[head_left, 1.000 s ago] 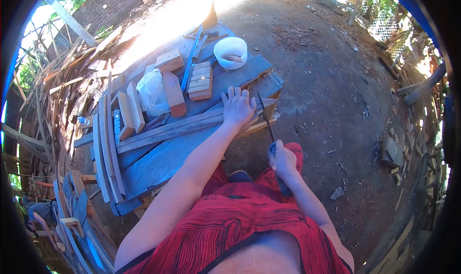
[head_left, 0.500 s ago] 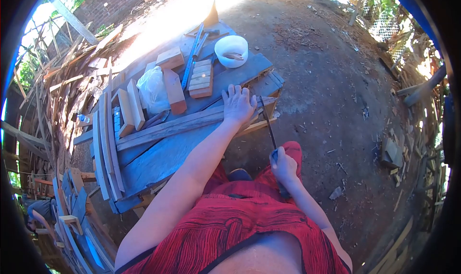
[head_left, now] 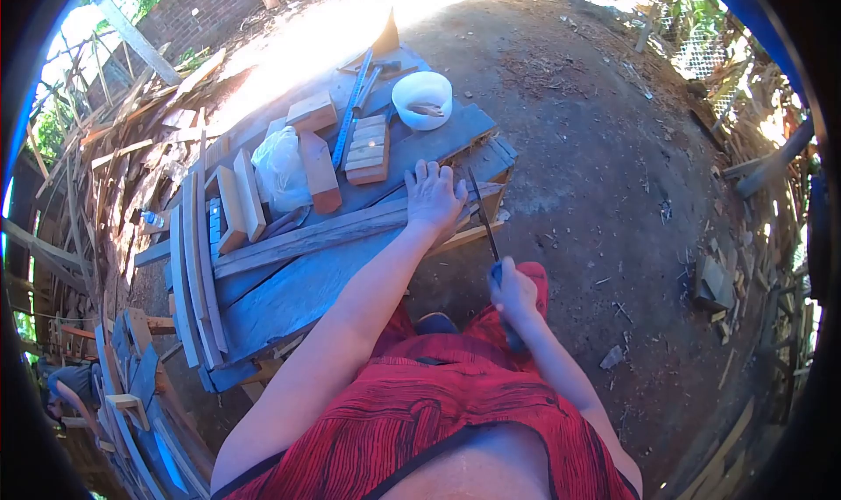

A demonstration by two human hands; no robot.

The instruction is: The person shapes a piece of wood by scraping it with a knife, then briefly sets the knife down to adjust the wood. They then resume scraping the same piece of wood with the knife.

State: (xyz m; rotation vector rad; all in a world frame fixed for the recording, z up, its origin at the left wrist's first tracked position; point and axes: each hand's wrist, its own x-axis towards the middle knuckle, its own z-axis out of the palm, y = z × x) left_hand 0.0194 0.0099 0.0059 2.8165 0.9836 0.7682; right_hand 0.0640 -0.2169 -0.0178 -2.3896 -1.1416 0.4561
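Observation:
My left hand (head_left: 434,199) lies with its fingers spread on a long wooden strip (head_left: 328,228), close to the strip's pointed right end. The strip rests across a worn blue workbench (head_left: 289,299). My right hand (head_left: 512,290) is closed round the blue handle of a saw. The dark, narrow saw blade (head_left: 484,215) runs up from that hand and crosses the strip's end, just right of my left hand. Its teeth are too small to make out.
On the bench are a white bowl (head_left: 422,101), a blue ruler (head_left: 350,110), a hammer (head_left: 377,73), a clear plastic bag (head_left: 280,169), wooden blocks (head_left: 368,150) and curved strips (head_left: 188,272). Scrap wood lies at left. Another person (head_left: 74,382) is at lower left.
My right hand has moved slightly up and left with the saw, and the blade reaches farther past the strip. My left hand has stayed about where it was.

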